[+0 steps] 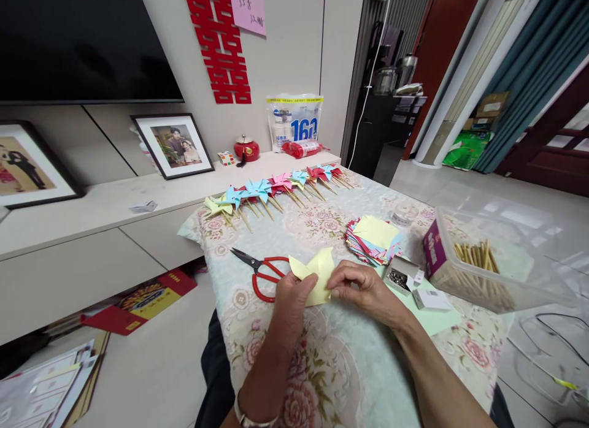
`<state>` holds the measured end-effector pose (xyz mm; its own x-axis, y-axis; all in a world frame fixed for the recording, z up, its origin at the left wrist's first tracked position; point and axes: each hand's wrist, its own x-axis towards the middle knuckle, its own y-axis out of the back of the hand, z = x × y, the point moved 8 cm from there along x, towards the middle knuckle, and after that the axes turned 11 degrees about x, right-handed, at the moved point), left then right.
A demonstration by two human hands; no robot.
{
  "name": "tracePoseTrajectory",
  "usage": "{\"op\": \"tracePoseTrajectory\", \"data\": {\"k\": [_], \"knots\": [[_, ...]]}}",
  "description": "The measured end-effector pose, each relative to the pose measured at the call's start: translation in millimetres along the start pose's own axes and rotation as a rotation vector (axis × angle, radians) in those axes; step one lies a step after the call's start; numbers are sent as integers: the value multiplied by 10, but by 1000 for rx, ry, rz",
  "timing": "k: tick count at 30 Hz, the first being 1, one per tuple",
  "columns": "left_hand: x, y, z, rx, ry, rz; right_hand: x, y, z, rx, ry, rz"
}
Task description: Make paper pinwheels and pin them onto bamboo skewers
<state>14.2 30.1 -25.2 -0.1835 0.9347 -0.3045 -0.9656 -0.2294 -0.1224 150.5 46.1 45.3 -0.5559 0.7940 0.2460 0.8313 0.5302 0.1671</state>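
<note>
Both my hands hold a piece of yellow paper (pixel 316 273) with cut, raised corners, just above the floral tablecloth (pixel 331 360). My left hand (pixel 292 298) pinches its left edge. My right hand (pixel 361 287) grips its right edge with the fingertips. Red-handled scissors (pixel 263 271) lie right beside my left hand, blades pointing away to the left. A stack of coloured paper squares (pixel 373 240) sits just beyond my right hand.
A row of finished paper pinwheels on sticks (pixel 276 189) lies at the table's far edge. A small open box of pins (pixel 401 276) and a clear tub of wooden sticks (pixel 483 262) stand at right. A low white cabinet (pixel 92 232) with framed photos runs at left.
</note>
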Motion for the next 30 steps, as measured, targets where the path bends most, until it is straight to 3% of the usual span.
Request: {"op": "tracePoseTrajectory", "data": {"k": [10,19,30], "knots": [[33,-19,-12,-77,-4,-57,12,-52,-22,-43,-14,-1],[-20,-31,33,-116,4,-16,5,-34,225,46,-200,175],[-40,-34,44,-121,15,-8,3,1,270,4,-226,293]]}}
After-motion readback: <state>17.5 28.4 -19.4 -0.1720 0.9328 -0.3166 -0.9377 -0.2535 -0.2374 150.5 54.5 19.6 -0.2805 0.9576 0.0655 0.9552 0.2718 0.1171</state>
